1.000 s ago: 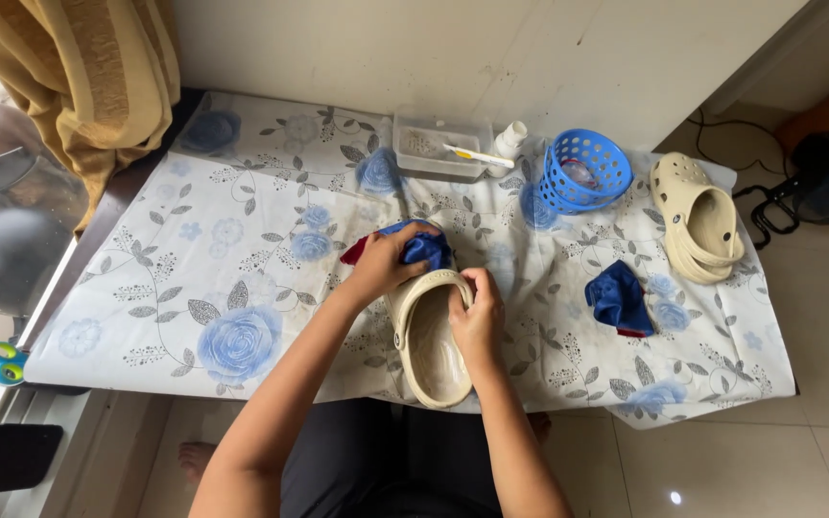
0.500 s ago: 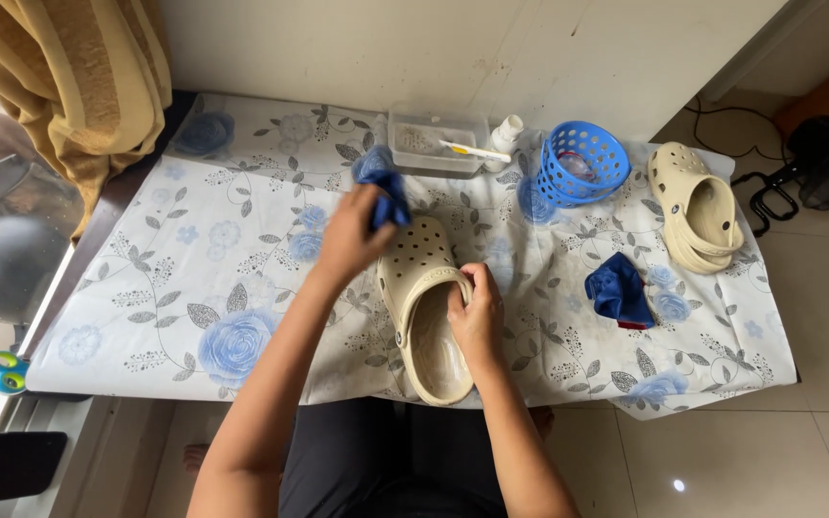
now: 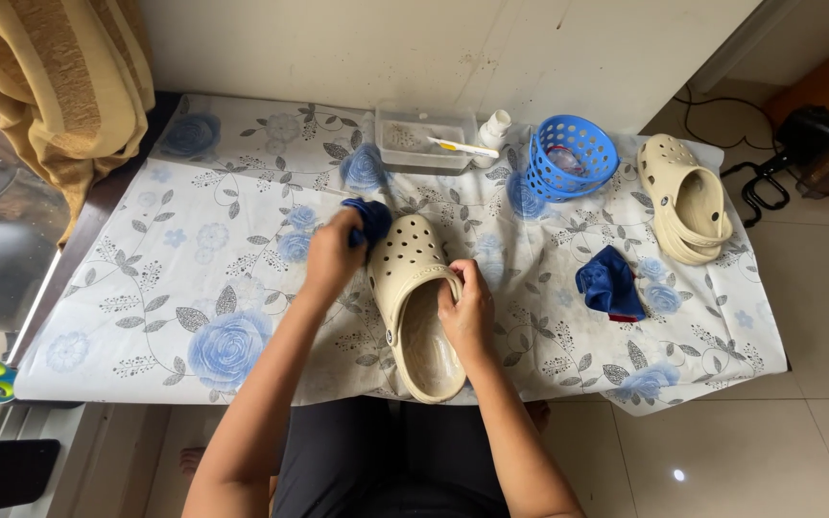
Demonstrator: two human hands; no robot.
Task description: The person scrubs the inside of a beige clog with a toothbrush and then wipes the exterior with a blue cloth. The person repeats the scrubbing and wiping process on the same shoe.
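Left hand point(image 3: 331, 254) clenched on a dark blue cloth point(image 3: 368, 221), pressed to the toe of a cream clog point(image 3: 416, 297); right hand point(image 3: 467, 312) clamped on the clog's rim. Clog flat on the flowered surface point(image 3: 194, 259). Further right, a second blue cloth point(image 3: 610, 284), blue basket point(image 3: 573, 156), another clog point(image 3: 688, 197).

White wall point(image 3: 338, 48), tiled floor point(image 3: 798, 441), tan curtain point(image 3: 59, 86).
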